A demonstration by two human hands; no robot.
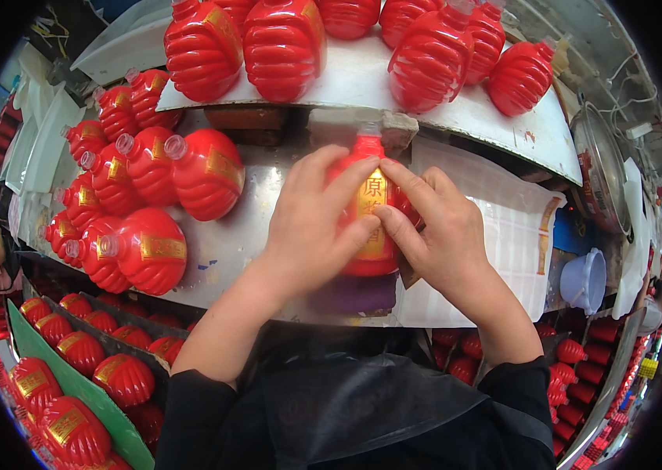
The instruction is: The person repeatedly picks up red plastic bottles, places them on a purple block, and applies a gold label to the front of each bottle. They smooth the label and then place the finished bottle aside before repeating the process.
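red bottle: located on the worktop directly before the person, label side up, neck pointing away, lower end at a purple cloth. left hand and right hand hold it between them, one per side, fingers curved, thumbs and forefingers at the gold label. the step appears to be seating this label.

recommended technique: brace the bottle evenly from both sides so that it cannot roll. align the label with the neck before applying firm pressure. press from the centre line outward with the thumbs, then run the fingertips along each edge. the ribbed body is likely to trap air or lift a corner; check both ends.

beyond the hands: a translucent white sheet lies to the right; guard against snagging it. to the left stands a group of labelled bottles, useful as a placement reference. further out, more bottles occupy a raised white shelf.
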